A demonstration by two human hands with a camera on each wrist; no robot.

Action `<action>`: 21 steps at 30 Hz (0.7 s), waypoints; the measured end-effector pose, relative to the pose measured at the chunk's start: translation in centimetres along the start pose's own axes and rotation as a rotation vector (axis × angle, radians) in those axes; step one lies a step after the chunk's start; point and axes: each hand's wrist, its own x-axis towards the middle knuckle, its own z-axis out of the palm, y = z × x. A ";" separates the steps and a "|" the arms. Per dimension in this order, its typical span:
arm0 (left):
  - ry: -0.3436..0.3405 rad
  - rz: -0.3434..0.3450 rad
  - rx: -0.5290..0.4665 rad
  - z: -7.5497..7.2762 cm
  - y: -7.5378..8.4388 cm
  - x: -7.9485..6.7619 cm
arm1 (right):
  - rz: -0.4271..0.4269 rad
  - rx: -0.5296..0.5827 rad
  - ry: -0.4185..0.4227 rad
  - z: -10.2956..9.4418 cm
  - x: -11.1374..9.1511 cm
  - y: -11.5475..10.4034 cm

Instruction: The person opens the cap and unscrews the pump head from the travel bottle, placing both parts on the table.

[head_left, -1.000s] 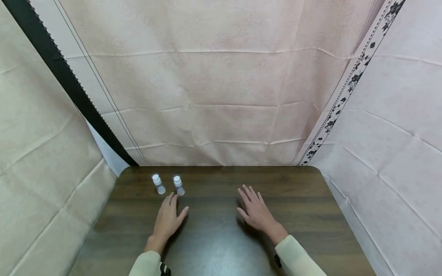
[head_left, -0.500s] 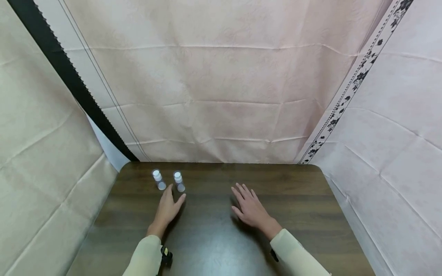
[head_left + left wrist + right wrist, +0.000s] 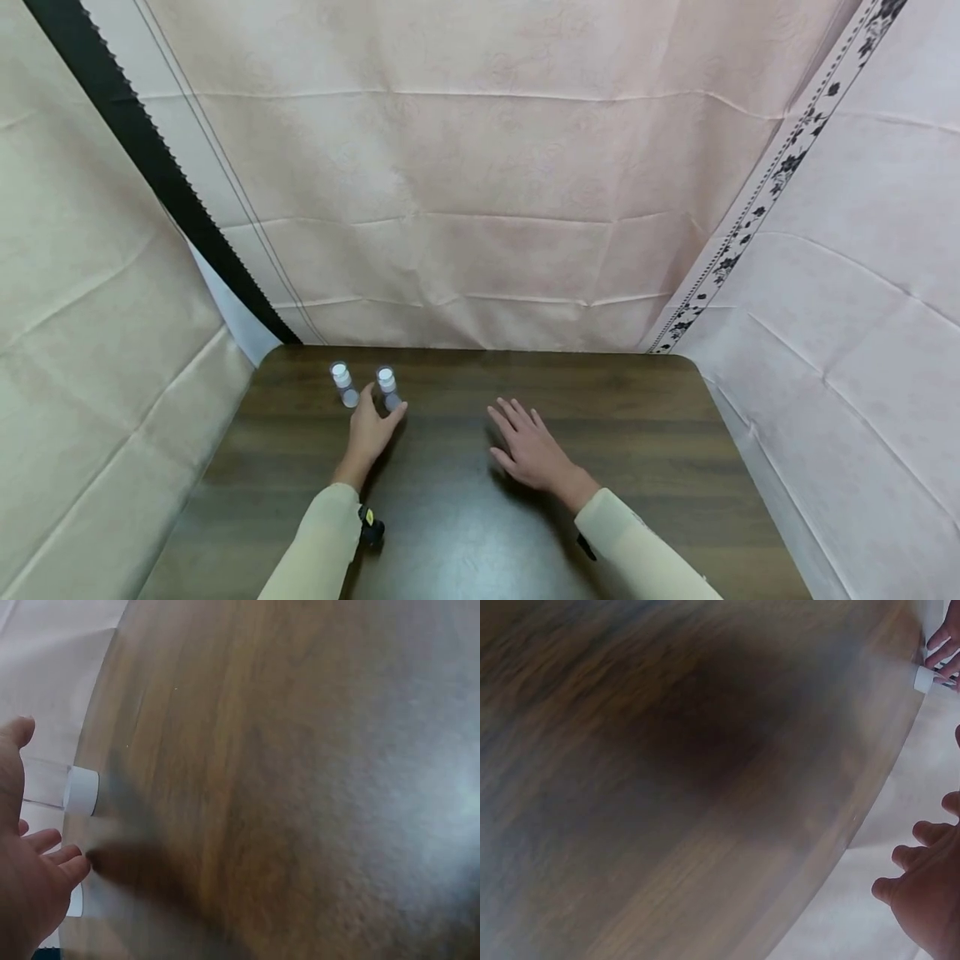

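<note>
Two small clear bottles with white ends stand side by side at the table's back left: the left bottle and the right bottle. My left hand reaches to the right bottle, fingers passing on its left and thumb on its right. In the left wrist view the spread left hand has a gap around the right bottle; the other bottle is mostly hidden behind the fingers. My right hand hovers over the middle of the table, fingers extended, holding nothing.
The dark wooden table has rounded back corners. A pale creased cloth hangs behind it, and more cloth hangs at both sides. A dark wrist device sits below the left sleeve.
My left hand has moved forward, from in front of the bottles to beside the right one, its fingers and thumb parting around it. The right hand has drifted left. The bottles stay standing.
</note>
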 end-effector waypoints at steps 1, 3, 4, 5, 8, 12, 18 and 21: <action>0.009 0.000 -0.019 0.1 0.1 0.2 | -0.003 0.003 0.000 0.0 0.1 0.0; 0.026 0.001 -0.045 0.3 0.2 0.6 | -0.007 -0.001 -0.002 0.1 0.3 -0.1; 0.033 -0.001 -0.050 0.4 0.2 0.7 | -0.008 0.000 -0.005 0.1 0.3 -0.2; 0.038 -0.002 -0.058 0.5 0.2 0.8 | -0.010 0.001 -0.008 0.2 0.4 -0.3; 0.051 -0.009 -0.072 0.8 0.2 1.1 | -0.011 0.002 -0.021 0.3 0.5 -0.6; 0.067 -0.020 -0.097 1.0 0.2 1.3 | -0.020 0.011 -0.026 0.5 0.7 -1.0; 0.076 -0.023 -0.097 0.8 0.3 1.5 | -0.024 0.011 -0.045 0.8 1.0 -1.5; 0.097 -0.011 -0.092 0.9 0.3 1.5 | -0.019 0.022 -0.055 0.9 1.0 -1.7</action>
